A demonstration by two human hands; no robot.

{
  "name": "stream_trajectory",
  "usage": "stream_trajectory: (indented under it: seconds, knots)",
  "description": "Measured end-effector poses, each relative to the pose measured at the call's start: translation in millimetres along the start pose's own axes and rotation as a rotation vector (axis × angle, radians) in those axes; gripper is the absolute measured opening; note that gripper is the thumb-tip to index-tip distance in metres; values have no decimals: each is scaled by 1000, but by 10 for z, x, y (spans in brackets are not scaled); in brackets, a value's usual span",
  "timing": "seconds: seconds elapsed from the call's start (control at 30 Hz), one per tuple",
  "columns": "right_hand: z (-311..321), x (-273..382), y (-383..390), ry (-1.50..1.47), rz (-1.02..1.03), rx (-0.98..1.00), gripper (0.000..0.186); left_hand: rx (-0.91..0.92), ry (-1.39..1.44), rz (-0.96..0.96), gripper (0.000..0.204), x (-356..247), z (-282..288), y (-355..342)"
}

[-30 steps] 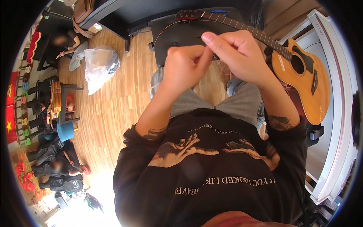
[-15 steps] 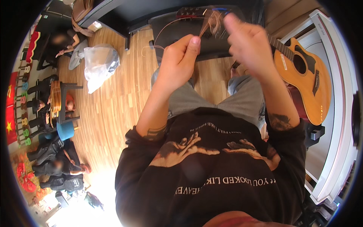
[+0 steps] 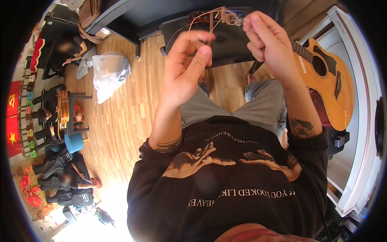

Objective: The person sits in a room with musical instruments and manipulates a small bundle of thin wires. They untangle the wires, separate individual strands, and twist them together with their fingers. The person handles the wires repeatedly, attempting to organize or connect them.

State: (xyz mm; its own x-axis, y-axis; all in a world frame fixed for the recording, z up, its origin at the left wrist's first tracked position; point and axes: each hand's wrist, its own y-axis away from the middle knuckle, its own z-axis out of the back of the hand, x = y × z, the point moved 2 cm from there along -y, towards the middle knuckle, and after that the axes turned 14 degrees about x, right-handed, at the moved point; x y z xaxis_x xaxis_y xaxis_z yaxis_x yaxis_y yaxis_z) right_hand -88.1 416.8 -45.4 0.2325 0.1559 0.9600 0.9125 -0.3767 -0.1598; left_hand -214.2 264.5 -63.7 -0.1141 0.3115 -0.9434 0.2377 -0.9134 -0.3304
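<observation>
My left hand [image 3: 186,70] is curled round a thin copper-coloured string [image 3: 211,14], its thumb raised beside the bent fingers. My right hand [image 3: 267,44] is pinched on the same string near a tangled, looped part, higher and further right. The loops arch over a black padded seat [image 3: 201,56], on which small black pieces [image 3: 220,39] lie. An acoustic guitar [image 3: 336,103] with a tan top rests at my right; my right hand hides much of its neck, and its dark headstock [image 3: 195,17] shows behind the loops.
A plastic bag [image 3: 109,74] lies on the wooden floor [image 3: 109,133] to the left. People in dark clothes [image 3: 76,52] sit along the left wall near guitars, black cases [image 3: 68,197] and a blue stool [image 3: 73,142]. A white instrument or cabinet [image 3: 346,60] stands at the right edge.
My hands have moved apart, the right one upward and to the right. The string, mostly hidden earlier, now spreads in loops between and above them, and my left fingers have loosened a little.
</observation>
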Motion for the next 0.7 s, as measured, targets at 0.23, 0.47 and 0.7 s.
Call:
stream_trajectory:
  seconds: [0.23,0.47,0.7]
  knots:
    - [29,-31,70,113,48,123,23,-66,-57,-74,35,-193,-95,-58]
    - [36,-60,113,356,194,115,12,-10,-125,-155,31,-152,-69,-65]
    - [-15,-29,181,494,90,67,9,-83,-88,-88,29,-122,-91,-53]
